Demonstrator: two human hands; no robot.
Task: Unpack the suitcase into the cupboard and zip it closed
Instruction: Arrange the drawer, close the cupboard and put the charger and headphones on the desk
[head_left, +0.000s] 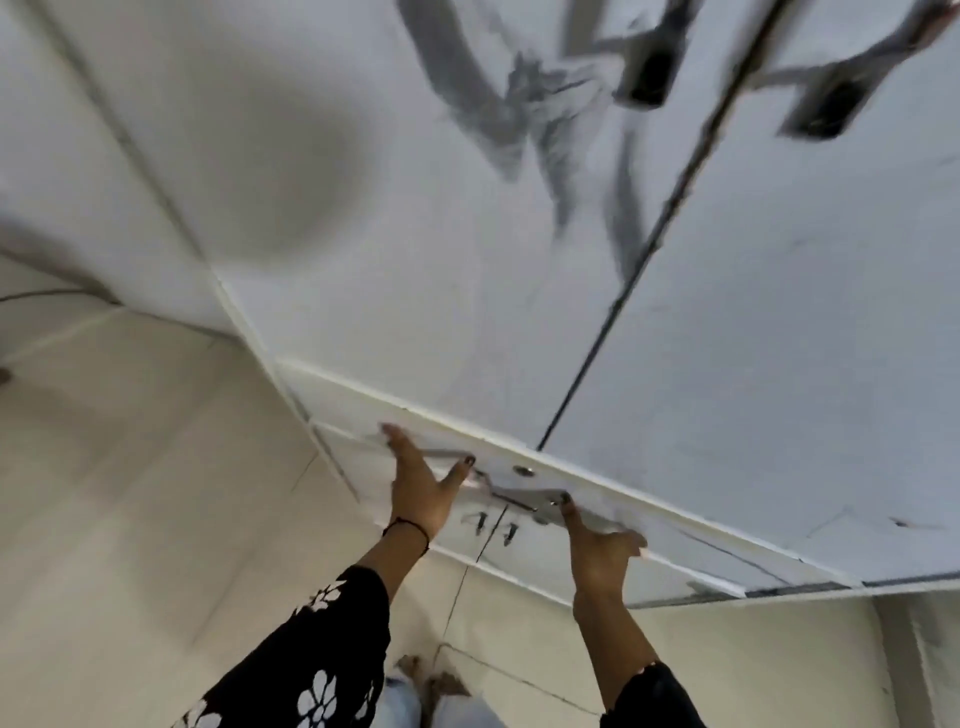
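The left hand (415, 491), fingers straight, and the right hand (605, 545), its finger curl impossible to tell, are pressing the low drawer front (358, 452) of the tall white wooden cupboard (753, 364) beside the drawer's silver metal handle (519, 496), probably pushing it in evenly, while the suitcase is lying out of view.

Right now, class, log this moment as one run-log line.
left hand: flat on drawer front | right hand: same | cupboard doors: shut | suitcase: not visible

The person wears black white-flowered sleeves (322, 660) and a black wrist thread (410, 526).
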